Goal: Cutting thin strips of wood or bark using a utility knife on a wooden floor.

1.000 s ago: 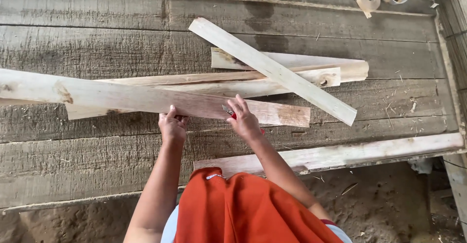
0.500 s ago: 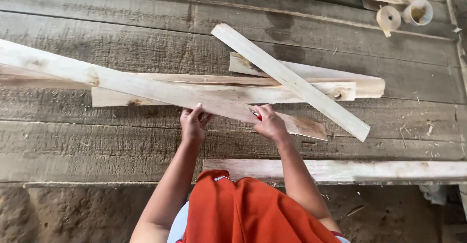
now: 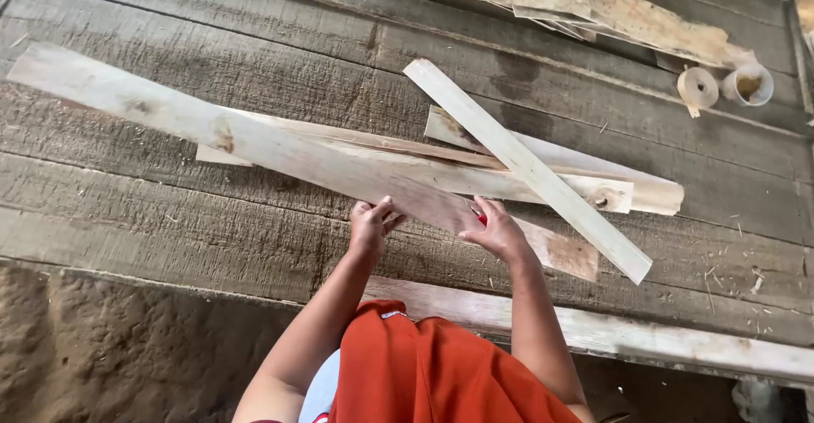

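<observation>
You are looking down on a platform of wide, weathered grey planks (image 3: 254, 58) running roughly from nine o'clock to three o'clock, with dark seams and damp stains between them. At twelve to one o'clock lies a heap of thin pale wood offcuts (image 3: 610, 8). At two o'clock you have a roll of tan tape (image 3: 697, 87) just beside a small white cup (image 3: 749, 84). A pale wooden rail (image 3: 678, 342) edges the platform from five to four o'clock. Bare brown earth (image 3: 102, 347) fills seven to eight o'clock. Daylight is soft and even.
</observation>
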